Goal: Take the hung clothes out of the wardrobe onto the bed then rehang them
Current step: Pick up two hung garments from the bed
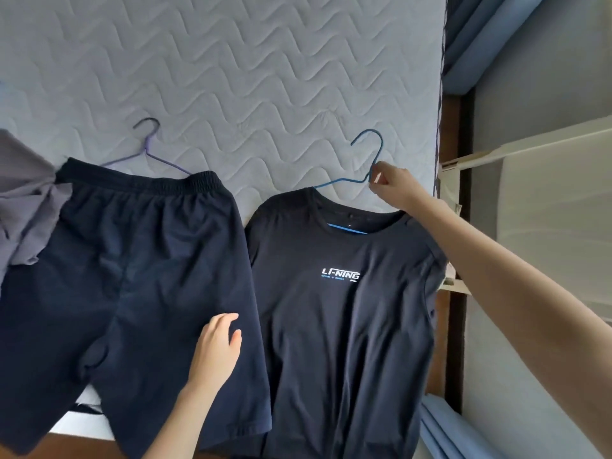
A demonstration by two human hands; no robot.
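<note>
A dark navy T-shirt (344, 309) with a white chest logo lies flat on the bed (251, 71), on a blue wire hanger (371, 150) whose hook sticks out past the collar. My right hand (392, 187) pinches the neck of that blue hanger just below the hook. To the left lie dark navy shorts (132, 276) on a purple wire hanger (149, 144). My left hand (217, 349) hovers over or rests on the right leg of the shorts, fingers apart, holding nothing.
A grey garment (23, 200) is bunched at the left edge of the bed. Right of the mattress edge stand a dark wooden frame (463, 226), a cream shelf or board (530, 150) and blue curtains (477, 38).
</note>
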